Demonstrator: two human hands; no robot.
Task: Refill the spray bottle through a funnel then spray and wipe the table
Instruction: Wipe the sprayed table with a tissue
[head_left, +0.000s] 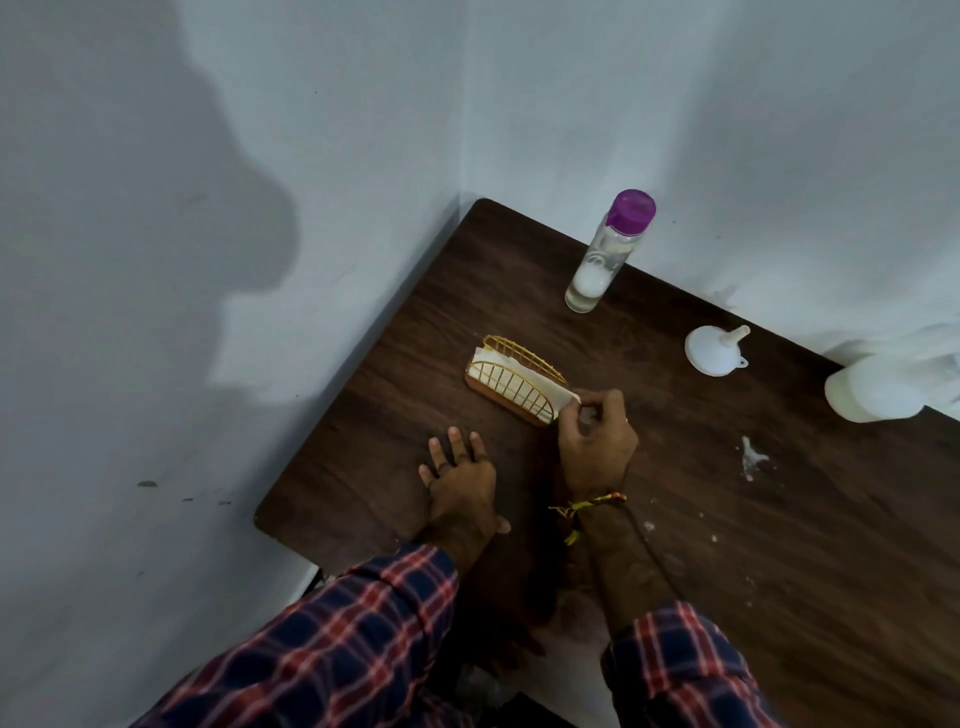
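Tabletop (779, 545): dark wood grain, set into a wall corner. White drips and specks lie on the right part, near the spray bottle; judged to be what the wiping is for.

Napkin holder (519, 382): gold wire on a wooden base, left of centre. It stands within reach of both hands, which suits drawing a sheet.

Napkin (563, 397): white, standing in the holder, one corner sticking out at the near right end.

Right hand (597, 441): fingertips closed in a pinch on that napkin corner, the other fingers curled. A woven thread band sits on the wrist. Judged step: taking a sheet for the wipe.

Left hand (460, 483): open and flat on the tabletop just near of the holder, holding nothing; probably a brace while the other hand pulls.

Spray bottle (878, 389): white, at the right edge by the wall, blurred; its head cannot be made out.

Funnel (714, 348): white, lying on its side between the two bottles, well apart from the hands; out of the bottle, so the refill looks done.

Clear bottle (605, 254): purple cap on, upright at the far side, a little liquid in the bottom.

Labels and writing: none readable on any item.
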